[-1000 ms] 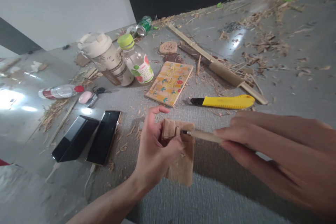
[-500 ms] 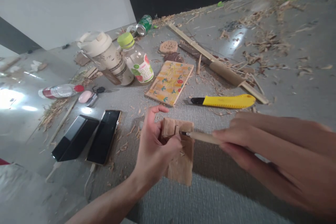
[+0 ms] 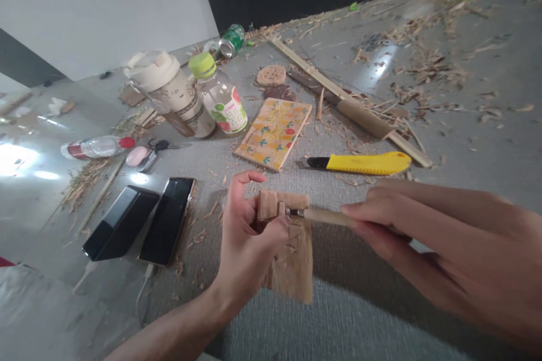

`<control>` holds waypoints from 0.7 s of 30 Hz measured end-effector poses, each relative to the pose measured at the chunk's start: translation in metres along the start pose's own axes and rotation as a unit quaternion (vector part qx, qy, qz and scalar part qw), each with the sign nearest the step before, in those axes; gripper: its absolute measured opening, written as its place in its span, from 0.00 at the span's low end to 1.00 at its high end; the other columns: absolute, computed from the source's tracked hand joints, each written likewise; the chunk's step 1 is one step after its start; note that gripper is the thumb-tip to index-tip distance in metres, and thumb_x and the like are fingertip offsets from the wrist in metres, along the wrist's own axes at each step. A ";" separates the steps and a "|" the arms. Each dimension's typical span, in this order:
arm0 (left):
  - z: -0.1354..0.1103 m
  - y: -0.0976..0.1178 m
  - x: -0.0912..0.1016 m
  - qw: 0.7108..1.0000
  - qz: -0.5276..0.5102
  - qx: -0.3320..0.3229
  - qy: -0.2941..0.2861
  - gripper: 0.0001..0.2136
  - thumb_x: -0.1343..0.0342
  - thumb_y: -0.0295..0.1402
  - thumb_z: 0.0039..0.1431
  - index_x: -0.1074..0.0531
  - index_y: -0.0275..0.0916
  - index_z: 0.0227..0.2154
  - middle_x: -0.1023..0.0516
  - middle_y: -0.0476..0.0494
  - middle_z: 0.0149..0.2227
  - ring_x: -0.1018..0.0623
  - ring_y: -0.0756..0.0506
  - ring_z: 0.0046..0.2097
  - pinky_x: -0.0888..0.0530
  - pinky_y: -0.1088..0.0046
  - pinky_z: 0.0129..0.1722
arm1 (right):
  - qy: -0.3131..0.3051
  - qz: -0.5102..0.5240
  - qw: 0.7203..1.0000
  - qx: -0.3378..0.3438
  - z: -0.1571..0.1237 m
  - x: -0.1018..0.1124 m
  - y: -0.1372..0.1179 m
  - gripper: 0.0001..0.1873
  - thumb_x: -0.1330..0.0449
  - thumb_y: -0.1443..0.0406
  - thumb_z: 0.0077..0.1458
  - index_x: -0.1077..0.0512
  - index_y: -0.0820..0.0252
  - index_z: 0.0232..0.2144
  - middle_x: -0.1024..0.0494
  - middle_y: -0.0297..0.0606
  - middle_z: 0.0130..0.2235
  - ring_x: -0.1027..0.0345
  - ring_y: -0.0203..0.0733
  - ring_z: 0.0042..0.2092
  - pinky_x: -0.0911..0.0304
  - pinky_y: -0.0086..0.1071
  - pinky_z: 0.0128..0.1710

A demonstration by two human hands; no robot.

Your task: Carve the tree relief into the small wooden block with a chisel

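My left hand (image 3: 248,248) is closed on a small wooden block (image 3: 269,203), its thumb pressing near a notch cut in it and its index finger raised behind. Under the block lies a flat piece of wood (image 3: 294,279) with a few shavings on it. In my right hand (image 3: 440,248) is a carving tool (image 3: 324,216) with a pale handle, held between thumb and fingers. Its short metal tip meets the block at the notch, close to my left thumb. The exact shape of the tip is hard to make out.
Beyond the hands lie a yellow utility knife (image 3: 368,163), a painted wooden board (image 3: 275,132) and a long wooden strip (image 3: 313,70). A bottle (image 3: 222,98) and a travel cup (image 3: 175,96) stand at left, near a phone (image 3: 167,223) and a dark folded device (image 3: 121,223). Wood shavings (image 3: 436,67) litter the table.
The block and my left hand have shifted slightly left. The tool has moved slightly left too, its tip still against the block.
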State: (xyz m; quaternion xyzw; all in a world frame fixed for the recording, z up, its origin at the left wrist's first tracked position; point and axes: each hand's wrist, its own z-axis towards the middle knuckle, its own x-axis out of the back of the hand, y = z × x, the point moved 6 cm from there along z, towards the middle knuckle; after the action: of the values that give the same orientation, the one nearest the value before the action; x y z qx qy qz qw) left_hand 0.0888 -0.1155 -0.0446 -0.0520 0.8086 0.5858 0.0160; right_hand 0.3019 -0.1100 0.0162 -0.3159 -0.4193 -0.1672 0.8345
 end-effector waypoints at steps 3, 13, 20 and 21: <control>0.000 0.000 0.000 1.000 -0.008 0.002 0.002 0.29 0.34 0.30 0.57 0.44 0.49 0.56 0.17 0.57 0.29 0.17 0.44 0.29 0.24 0.71 0.30 | -0.004 -0.015 1.000 0.002 -0.002 -0.002 -0.001 0.09 0.45 0.69 0.80 0.27 0.52 0.46 0.27 0.27 0.29 0.38 0.36 0.25 0.46 0.37 0.26; -0.004 0.002 -0.005 0.999 -0.037 -0.030 0.021 0.26 0.32 0.26 0.60 0.41 0.48 0.52 0.30 0.68 0.23 0.36 0.54 0.22 0.36 0.81 0.24 | 0.004 -0.024 0.998 0.051 -0.014 -0.008 -0.018 0.12 0.44 0.77 0.75 0.26 0.56 0.46 0.17 0.34 0.37 0.25 0.40 0.33 0.37 0.38 0.30; -0.008 0.000 -0.002 0.998 -0.042 -0.050 0.022 0.27 0.30 0.27 0.60 0.42 0.50 0.52 0.27 0.66 0.24 0.34 0.54 0.21 0.34 0.80 0.24 | 0.022 0.001 0.999 -0.037 -0.011 -0.009 -0.016 0.08 0.44 0.69 0.80 0.26 0.53 0.46 0.19 0.29 0.32 0.30 0.36 0.26 0.42 0.36 0.24; -0.008 0.000 -0.002 0.998 -0.038 -0.050 0.017 0.27 0.30 0.27 0.60 0.42 0.50 0.52 0.25 0.65 0.25 0.31 0.53 0.22 0.31 0.79 0.25 | 0.021 -0.001 0.999 -0.047 -0.010 -0.007 -0.014 0.08 0.43 0.68 0.80 0.26 0.52 0.46 0.19 0.29 0.32 0.30 0.36 0.26 0.42 0.36 0.24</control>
State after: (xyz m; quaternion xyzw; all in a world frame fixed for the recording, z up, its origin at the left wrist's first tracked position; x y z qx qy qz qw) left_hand 0.0907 -0.1226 -0.0416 -0.0933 0.7761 0.6233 0.0225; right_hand 0.2962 -0.1273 0.0117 -0.3510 -0.3935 -0.1938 0.8273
